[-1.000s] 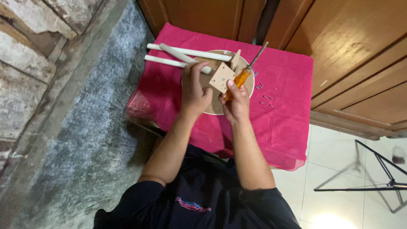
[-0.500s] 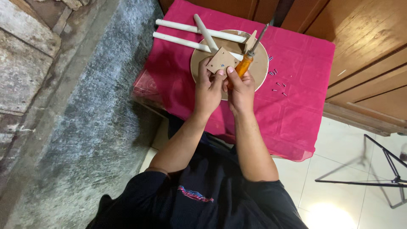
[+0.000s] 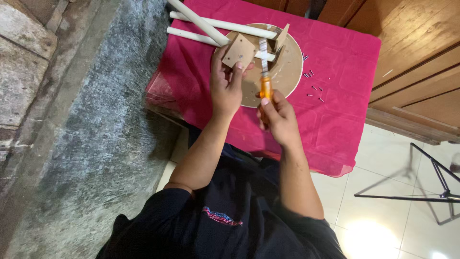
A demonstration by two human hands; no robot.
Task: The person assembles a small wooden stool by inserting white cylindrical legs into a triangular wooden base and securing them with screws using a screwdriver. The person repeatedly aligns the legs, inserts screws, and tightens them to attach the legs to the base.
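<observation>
Pink cloth [image 3: 335, 115] covers the worktop in the upper middle of the frame, and a round wooden disc [image 3: 287, 72] lies flat on it. Three pale wooden rods [image 3: 191, 36] rest across the disc's upper left edge and reach out over the cloth towards the top left.

The left hand [image 3: 227, 86] is above the disc, its fingers grasping a small square wooden block [image 3: 238, 52] from below, thumb and fingertips pressed to the block's lower edge. The block is tilted, its flat face turned up to the camera, and sits against one of the rods.

The right hand [image 3: 278, 117] is just below and right of the left, its fingers clenched round the orange handle of a screwdriver [image 3: 265, 84]. The metal shaft points up the frame, its tip just right of the block; whether it touches anything there is not clear.

Another small wooden piece [image 3: 281, 38] stands upright at the disc's top. A few small dark screws [image 3: 314, 88] lie scattered on the cloth right of the disc. Brown wooden cabinet doors [image 3: 412, 43] fill the upper right.
</observation>
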